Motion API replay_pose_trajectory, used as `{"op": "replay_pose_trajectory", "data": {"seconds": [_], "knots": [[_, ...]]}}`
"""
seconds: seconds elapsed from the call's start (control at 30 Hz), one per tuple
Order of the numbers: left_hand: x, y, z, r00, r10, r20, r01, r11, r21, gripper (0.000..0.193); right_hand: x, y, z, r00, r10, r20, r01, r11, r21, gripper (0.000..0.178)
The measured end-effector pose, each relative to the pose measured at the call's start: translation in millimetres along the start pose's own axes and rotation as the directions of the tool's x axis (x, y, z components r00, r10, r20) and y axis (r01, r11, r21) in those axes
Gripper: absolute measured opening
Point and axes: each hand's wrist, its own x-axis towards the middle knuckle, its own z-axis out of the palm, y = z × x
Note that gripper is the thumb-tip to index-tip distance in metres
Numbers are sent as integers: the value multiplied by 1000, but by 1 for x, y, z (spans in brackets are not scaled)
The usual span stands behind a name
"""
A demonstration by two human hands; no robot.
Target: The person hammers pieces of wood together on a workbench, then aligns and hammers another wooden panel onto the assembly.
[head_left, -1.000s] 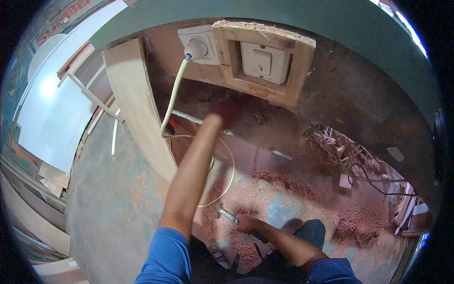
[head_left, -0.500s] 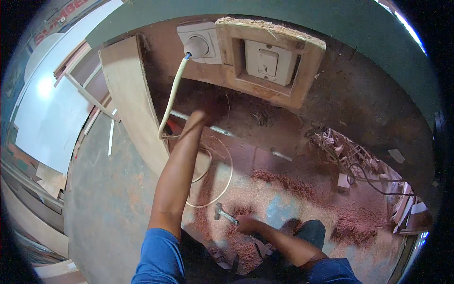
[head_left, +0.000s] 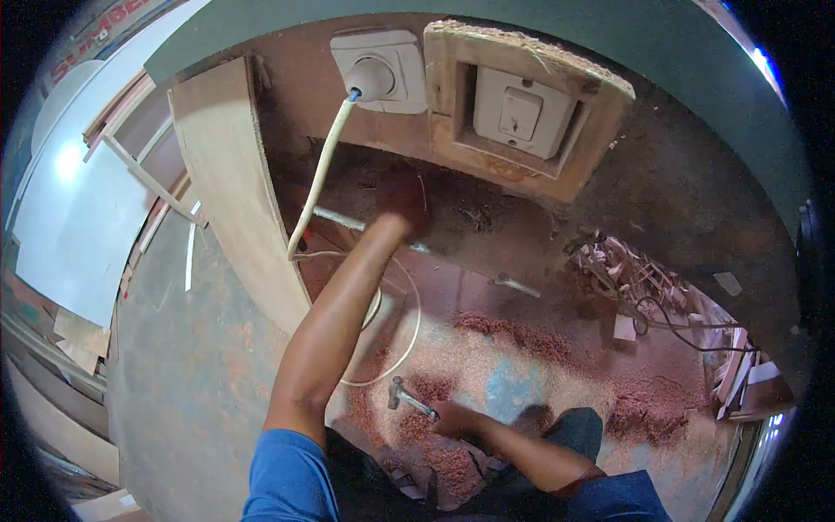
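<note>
Hammer (head_left: pixel 411 401) is in R hand (head_left: pixel 450 419), fingers wrapped round the handle; long axis slants, head up-L of the fist, handle running down-R into it. R hand nearer, obviously. L hand (head_left: pixel 402 200) well beyond hammer, approx. straight ahead of it, in deep shadow; outline too dark, can't tell if gripping, resting or free. L forearm (head_left: pixel 335 335) passes L of hammer, w/o contact. Reddish shavings (head_left: pixel 648 418) under & around hammer, spreading to its R; can't tell if head touches them. White cable (head_left: pixel 323 165) loops just up-L of hammer, then climbs to round plug (head_left: pixel 372 80) in wall socket (head_left: pixel 410 74), far side of hammer. Also far beyond hammer, slightly R: switch (head_left: pixel 522 117) recessed in wood frame (head_left: pixel 442 96). Pale board (head_left: pixel 222 148) far up-L of hammer; scrap heap (head_left: pixel 639 283) well to its R & beyond. Writing: red lettering (head_left: pixel 84 50) at extreme up-L from hammer, large, partly cut off; small mark on switch rocker, illegible. No label made out on hammer.
</note>
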Motion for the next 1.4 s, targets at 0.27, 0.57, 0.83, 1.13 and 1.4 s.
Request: {"op": "replay_pose_trajectory", "data": {"seconds": [0.27,0.57,0.83,1.13,1.4], "knots": [[-81,-26,-113,971,17,238,114,844,-524,27,-73,-60,-16,983,183,17,-180,944,276,33],[-159,31,-220,759,39,650,509,-658,-555,19,-156,-148,-39,957,259,134,-292,844,451,47],[-95,134,-425,641,173,748,666,-610,-430,23,-328,-264,-78,914,406,-27,-327,773,543,56],[114,286,-543,789,331,518,568,-70,-820,23,-573,-401,-167,854,393,-341,-92,759,644,47],[196,458,-464,909,323,264,214,182,-960,12,-697,-457,-259,470,674,-569,3,644,765,41]]}}
